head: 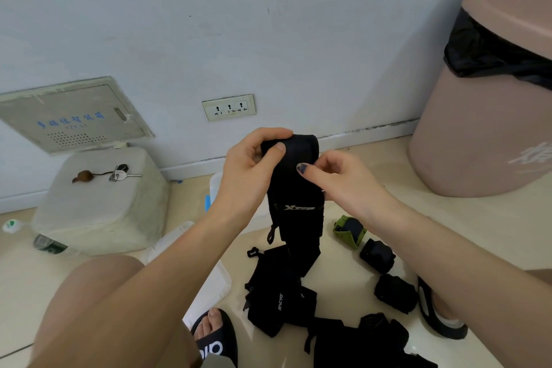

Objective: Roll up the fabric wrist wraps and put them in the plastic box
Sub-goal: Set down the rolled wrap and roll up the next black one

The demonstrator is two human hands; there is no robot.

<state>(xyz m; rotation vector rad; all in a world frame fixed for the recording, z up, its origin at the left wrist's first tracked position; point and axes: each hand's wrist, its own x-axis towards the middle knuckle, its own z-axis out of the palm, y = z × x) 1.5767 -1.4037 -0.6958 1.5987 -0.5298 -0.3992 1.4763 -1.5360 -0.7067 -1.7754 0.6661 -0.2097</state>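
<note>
A long black wrist wrap (294, 188) with a white logo hangs in the air in front of me. My left hand (252, 164) grips its top end, fingers curled over the rolled start. My right hand (337, 176) pinches the wrap's right edge just below. On the floor lie several unrolled black wraps (280, 299), two rolled black wraps (378, 255) (395, 293) and a rolled green-edged wrap (349, 230). The clear plastic box (209, 284) sits on the floor under my left forearm, mostly hidden.
A pink waste bin (478, 116) with a black liner stands at the right. A white plastic container (98, 203) with keys (121, 173) on it is at the left by the wall. My sandalled feet (215, 337) flank the wraps.
</note>
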